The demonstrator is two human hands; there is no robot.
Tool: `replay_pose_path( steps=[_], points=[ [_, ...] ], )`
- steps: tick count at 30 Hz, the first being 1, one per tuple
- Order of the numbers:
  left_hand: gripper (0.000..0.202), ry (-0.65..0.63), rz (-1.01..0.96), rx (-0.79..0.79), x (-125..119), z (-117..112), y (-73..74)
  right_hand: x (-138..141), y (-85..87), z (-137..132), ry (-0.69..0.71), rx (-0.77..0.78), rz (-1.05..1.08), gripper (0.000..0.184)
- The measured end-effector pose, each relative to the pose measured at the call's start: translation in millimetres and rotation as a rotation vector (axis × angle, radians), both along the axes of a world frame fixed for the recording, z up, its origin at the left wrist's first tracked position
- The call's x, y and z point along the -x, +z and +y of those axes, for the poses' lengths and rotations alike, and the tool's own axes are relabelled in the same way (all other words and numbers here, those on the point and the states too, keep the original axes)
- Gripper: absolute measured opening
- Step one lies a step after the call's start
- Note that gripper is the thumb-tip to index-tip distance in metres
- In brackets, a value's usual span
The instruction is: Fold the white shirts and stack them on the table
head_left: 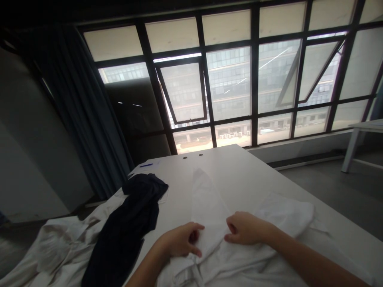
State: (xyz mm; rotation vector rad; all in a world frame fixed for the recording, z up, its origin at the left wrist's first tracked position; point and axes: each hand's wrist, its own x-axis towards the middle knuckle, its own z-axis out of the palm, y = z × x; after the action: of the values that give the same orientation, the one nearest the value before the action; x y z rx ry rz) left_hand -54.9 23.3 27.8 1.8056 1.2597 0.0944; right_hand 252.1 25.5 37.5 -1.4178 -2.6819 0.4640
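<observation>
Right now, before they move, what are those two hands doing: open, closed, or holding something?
Left hand: curled, apparently gripping a fold of white cloth.
Right hand: half-closed, fingers at the cloth; cannot tell whether it's gripping.

2 hands (pixel 179 240), 1 navy garmt (pixel 125 235), 1 blue pen (pixel 146 165), 2 tables (pixel 239 167), prob. 2 white garmts (pixel 209 207).

My left hand (pixel 179 240) and right hand (pixel 245 228) curl inward, bare, just apart, forearms angling in.
</observation>
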Motion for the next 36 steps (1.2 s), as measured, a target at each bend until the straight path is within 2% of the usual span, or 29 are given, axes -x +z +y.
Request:
replay_pose_path(
  steps=[3,6,10,13,17,21,24,27,29,32,36],
  points=[
    [0.091,-0.066,0.106,-0.18,-1,0,-4.7,8,-4.0,-4,0.023,-0.069,0.099,0.04],
    [0.094,-0.067,0.188,-0.347,5,6,-10.0,17,-9.3,-10,0.142,-0.123,0.211,0.044],
    [0.091,0.041,0.345,-0.432,21,16,-11.8,24,-20.8,-13,0.214,-0.092,0.247,0.07],
    [0.074,0.161,0.469,-0.541,30,21,-10.5,26,-34.7,-8,0.208,-0.051,0.219,0.083],
    [0.046,0.305,0.536,-0.735,34,26,-4.1,28,-56.6,10,0.104,-0.065,0.159,0.084],
    [0.028,0.355,0.381,-0.781,28,25,14.4,25,-73.5,33,-0.061,-0.105,0.09,0.085],
    [0.029,0.284,0.24,-0.828,14,14,30.6,16,-80.1,50,-0.178,-0.151,0.052,0.083],
    [0.034,0.102,0.16,-0.85,-7,-1,35.3,5,-81.4,59,-0.248,-0.196,0.039,0.076],
    [0.044,-0.02,0.178,-0.83,-23,-9,28.1,1,-78.6,58,-0.237,-0.244,0.055,0.069],
    [0.057,-0.122,0.251,-0.79,-42,-16,6.4,0,-68.2,49,-0.137,-0.356,0.101,0.05],
    [0.068,-0.112,0.317,-0.748,-47,-13,-19.6,7,-47.3,33,-0.084,-0.476,0.075,0.024]
  ],
)
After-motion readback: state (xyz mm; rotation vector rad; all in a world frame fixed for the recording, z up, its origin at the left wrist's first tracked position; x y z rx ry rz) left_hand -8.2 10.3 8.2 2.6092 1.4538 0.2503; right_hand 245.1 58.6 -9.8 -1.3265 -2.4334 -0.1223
